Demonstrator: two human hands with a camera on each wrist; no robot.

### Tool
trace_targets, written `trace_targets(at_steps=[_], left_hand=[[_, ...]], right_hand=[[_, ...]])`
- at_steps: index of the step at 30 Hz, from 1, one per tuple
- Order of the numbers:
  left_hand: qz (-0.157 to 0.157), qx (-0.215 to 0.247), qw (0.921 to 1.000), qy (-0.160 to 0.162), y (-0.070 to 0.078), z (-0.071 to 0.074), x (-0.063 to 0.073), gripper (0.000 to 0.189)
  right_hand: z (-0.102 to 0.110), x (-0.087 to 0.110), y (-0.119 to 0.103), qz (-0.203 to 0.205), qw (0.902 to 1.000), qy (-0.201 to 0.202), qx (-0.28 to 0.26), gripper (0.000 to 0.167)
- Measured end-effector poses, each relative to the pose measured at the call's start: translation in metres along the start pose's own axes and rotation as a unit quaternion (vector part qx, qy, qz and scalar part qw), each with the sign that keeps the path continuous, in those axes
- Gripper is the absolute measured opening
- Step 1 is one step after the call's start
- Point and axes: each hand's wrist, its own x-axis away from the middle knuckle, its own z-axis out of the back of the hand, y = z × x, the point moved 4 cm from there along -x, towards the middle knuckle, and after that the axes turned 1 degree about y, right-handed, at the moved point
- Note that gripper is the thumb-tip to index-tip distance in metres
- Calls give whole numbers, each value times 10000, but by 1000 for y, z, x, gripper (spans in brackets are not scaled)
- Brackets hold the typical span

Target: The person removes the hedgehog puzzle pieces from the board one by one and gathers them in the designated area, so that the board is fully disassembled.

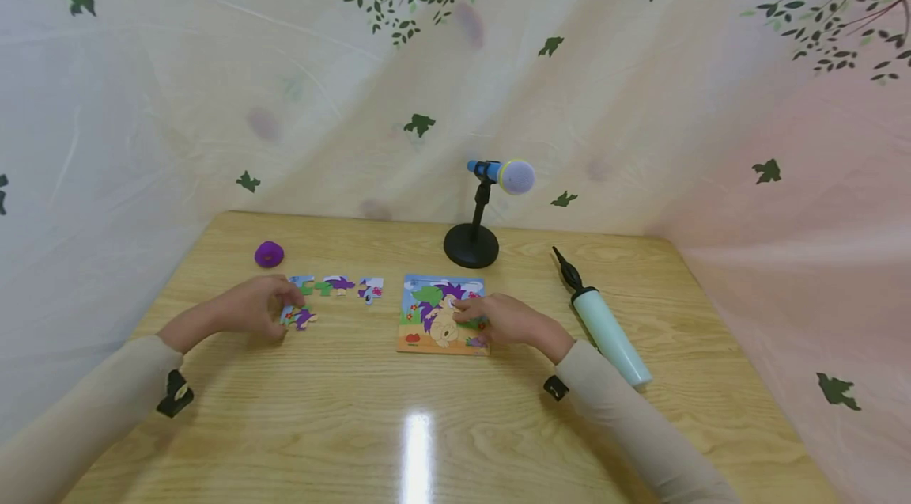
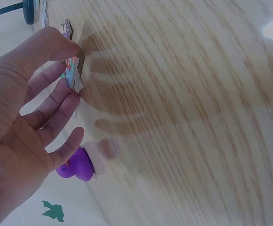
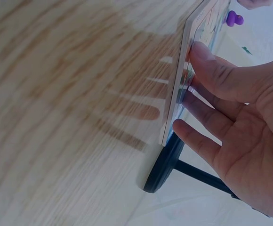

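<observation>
My left hand [image 1: 256, 308] is at the left of the table, its thumb and fingertips pinching a jigsaw piece [image 1: 302, 319] with purple and green print. In the left wrist view that piece [image 2: 71, 70] stands out edge-on between thumb and fingers, close over the wood. Just beyond lie more loose jigsaw pieces [image 1: 338, 284] in a row. Right of them is a flat square puzzle board [image 1: 427, 322] picturing a purple-spined hedgehog. My right hand [image 1: 514, 322] rests its fingertips on the board's right part; the right wrist view shows thumb and fingers spread along the board's edge [image 3: 178, 84].
A purple toy duck [image 1: 269, 254] sits behind my left hand. At the back stands a blue toy microphone [image 1: 516, 176] on a black stand [image 1: 471, 246]. A pale blue hand pump [image 1: 610, 334] with a black nozzle lies right of my right hand. Patterned cloth [image 1: 320, 132] hangs behind the table.
</observation>
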Motion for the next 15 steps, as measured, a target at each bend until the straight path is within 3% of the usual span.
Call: trace_targets(at_steps=[15], left_hand=[[11,11,10000,-71,2,0,-1,44]], right_hand=[[1,1,-1,18,10000,33,-20,50]])
